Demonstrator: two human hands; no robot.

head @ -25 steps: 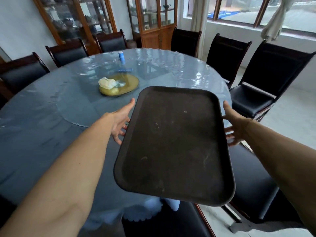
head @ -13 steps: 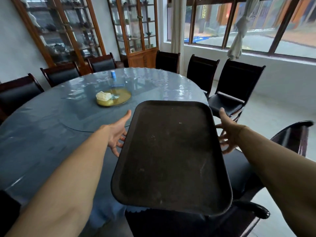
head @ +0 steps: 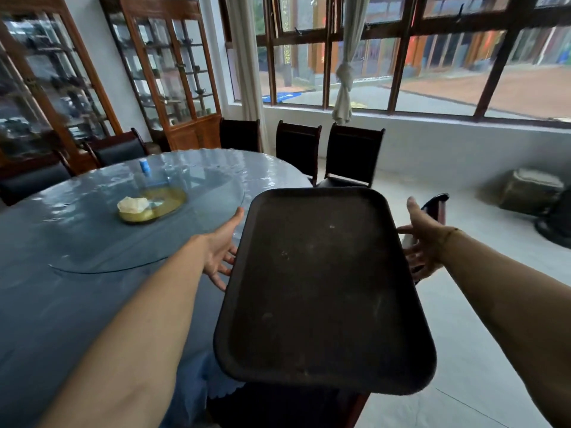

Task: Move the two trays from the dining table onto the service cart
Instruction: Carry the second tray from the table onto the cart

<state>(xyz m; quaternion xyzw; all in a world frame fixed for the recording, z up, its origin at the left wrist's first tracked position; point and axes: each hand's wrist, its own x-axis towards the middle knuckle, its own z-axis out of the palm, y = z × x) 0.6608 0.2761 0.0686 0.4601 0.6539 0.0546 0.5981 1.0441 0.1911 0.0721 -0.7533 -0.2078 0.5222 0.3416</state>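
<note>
Head view: dark tray (head: 321,288) held level off the surface (head: 61,273), right of it; left hand (head: 221,248) and right hand (head: 421,242) apparently support its long edges, fingers spread underneath.

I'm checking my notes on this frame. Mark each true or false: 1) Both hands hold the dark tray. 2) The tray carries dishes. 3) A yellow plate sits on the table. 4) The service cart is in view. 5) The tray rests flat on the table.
1) True: the left hand and right hand grip the long sides of the dark tray.
2) False: its surface is bare.
3) True: the yellow plate sits on the table.
4) False: no cart shows.
5) False: it is held up past the table edge.
</note>
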